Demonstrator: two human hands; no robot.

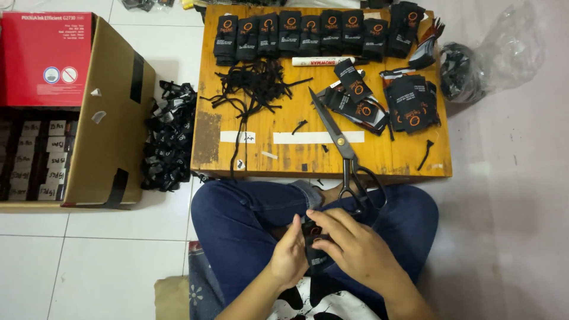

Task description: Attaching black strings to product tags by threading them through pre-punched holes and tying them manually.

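Right now both hands sit low over the lap, w/ a small black tag pinched between them. Left hand is on the tag's left side, its fingers together and pressed against the tag's edge, thumb side up. Right hand covers the tag from the right & above; its fingers curl over the upper end and clamp on it. So the tag lies directly betw. the two palms, touching both, long axis roughly vertical in the head view, i.e. running away from the body toward the tabletop. An orange round mark shows near its upper part; lower end partly hidden by the right hand, so exact length can't be told. Neither hand is clearly nearer, though the right has more of it covered.

Just beyond the hands, big black-handled scissors lie w/ handles hanging off the near tabletop edge, close to the right hand, blades pointing away & to the left. Farther out: a pile of black cord scraps, a row of stacked black tags along the far edge, a white marker, and loose tag stacks on the right. On the floor left, a cardboard box and a heap of black pieces just beside it.
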